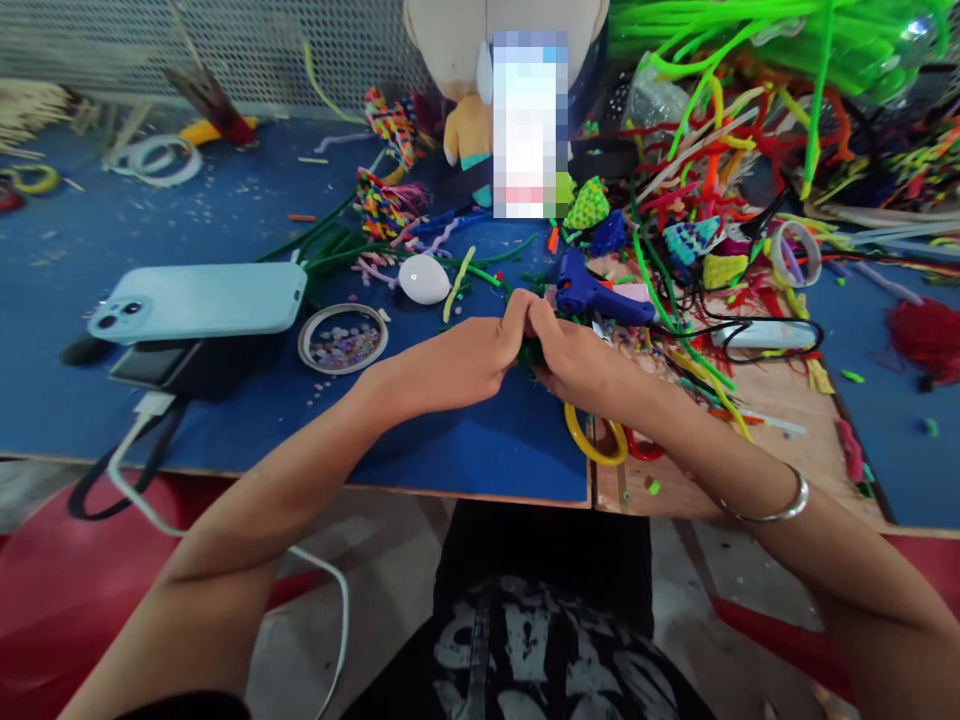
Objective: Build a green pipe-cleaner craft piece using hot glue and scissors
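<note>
My left hand (486, 350) and my right hand (574, 358) meet over the table's middle, fingertips pressed together. Both are closed, and their fingers hide most of what lies between them. A little dark green fuzzy material (531, 350) shows beneath them; I cannot tell whether they grip it. Just beyond my right hand lies a blue glue gun (604, 290). Yellow-handled scissors (600, 445) poke out below that hand. Beyond my left hand are a white egg-shaped case (424, 279) and a light green pipe cleaner piece (459, 283).
At left, a pale blue phone (202, 298) rests on a black device with a white cable (142, 490). A ring (302, 350) holds small beads. Tangled pipe cleaners (720, 140) fill the back right. A lit phone (529, 125) leans upright against a plush figure (466, 135).
</note>
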Action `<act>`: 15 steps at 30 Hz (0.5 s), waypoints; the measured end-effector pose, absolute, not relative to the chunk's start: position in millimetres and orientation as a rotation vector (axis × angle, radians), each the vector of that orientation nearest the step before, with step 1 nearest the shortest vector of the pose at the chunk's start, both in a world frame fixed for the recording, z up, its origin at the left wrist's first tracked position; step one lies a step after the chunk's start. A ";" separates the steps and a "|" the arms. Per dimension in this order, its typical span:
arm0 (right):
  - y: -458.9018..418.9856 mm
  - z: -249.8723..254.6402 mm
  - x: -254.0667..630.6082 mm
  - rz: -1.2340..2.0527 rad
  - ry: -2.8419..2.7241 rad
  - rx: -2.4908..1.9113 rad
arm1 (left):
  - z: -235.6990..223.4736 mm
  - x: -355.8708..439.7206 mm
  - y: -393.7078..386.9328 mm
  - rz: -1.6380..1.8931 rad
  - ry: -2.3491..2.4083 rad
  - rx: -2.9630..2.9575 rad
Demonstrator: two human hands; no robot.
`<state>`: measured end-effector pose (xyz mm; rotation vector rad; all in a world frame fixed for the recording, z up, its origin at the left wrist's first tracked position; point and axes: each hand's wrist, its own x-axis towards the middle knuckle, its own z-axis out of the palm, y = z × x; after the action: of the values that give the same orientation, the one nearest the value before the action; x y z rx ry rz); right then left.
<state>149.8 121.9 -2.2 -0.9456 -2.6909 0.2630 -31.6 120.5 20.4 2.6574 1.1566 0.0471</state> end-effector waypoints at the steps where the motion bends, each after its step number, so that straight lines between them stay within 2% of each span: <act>1: 121.8 -1.9 149.5 0.263 -2.690 -0.948 | 20.5 -31.6 120.5 0.049 1.158 2.662; 15: 120.3 -1.3 149.8 0.256 -2.676 -0.971 | 22.3 -32.0 121.3 0.066 1.163 2.618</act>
<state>149.8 120.3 -1.3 -0.9706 -2.6760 0.2560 -32.0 121.3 22.3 2.6182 1.1625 0.0661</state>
